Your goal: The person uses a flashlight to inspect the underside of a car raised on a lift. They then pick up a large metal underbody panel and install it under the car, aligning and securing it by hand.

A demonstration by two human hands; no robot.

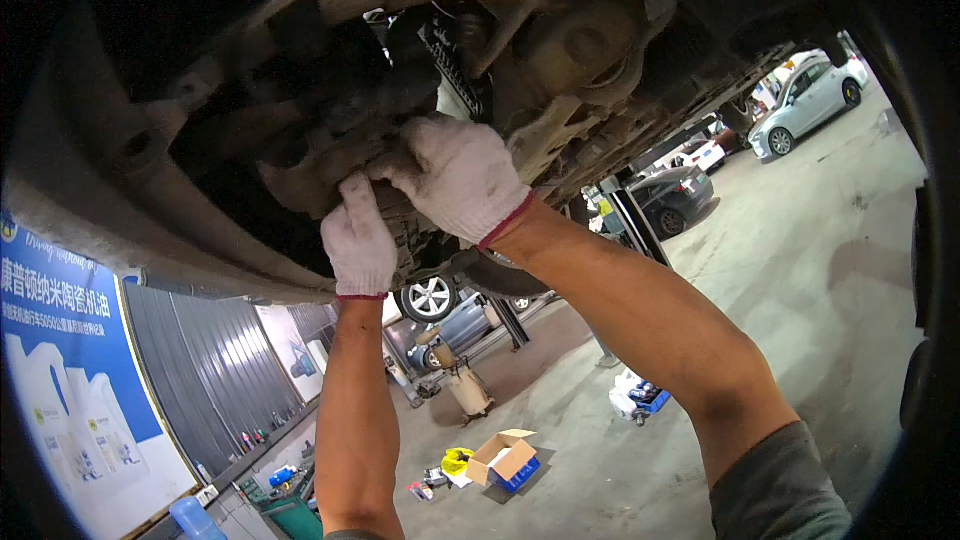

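Observation:
Overhead spans the dirty underside of a raised car [590,50], with a dark opening between its metal members. Both my hands wear white knit gloves with red cuffs and reach up into that opening, close together. My left hand [362,240] is closed, one finger stretched upward against the underbody parts. To its right, my right hand [465,180] is bent over with fingers pinched towards the left fingertips. What either hand grips is hidden by the gloves and shadow. A black ribbed part [450,65] shows just above the right hand.
An open cardboard box [503,457] stands on the floor below, beside a yellow bag [457,461]. A lift post [632,220] rises at the right, with parked cars beyond, including a silver car [810,105]. A green cart [290,510] is at lower left.

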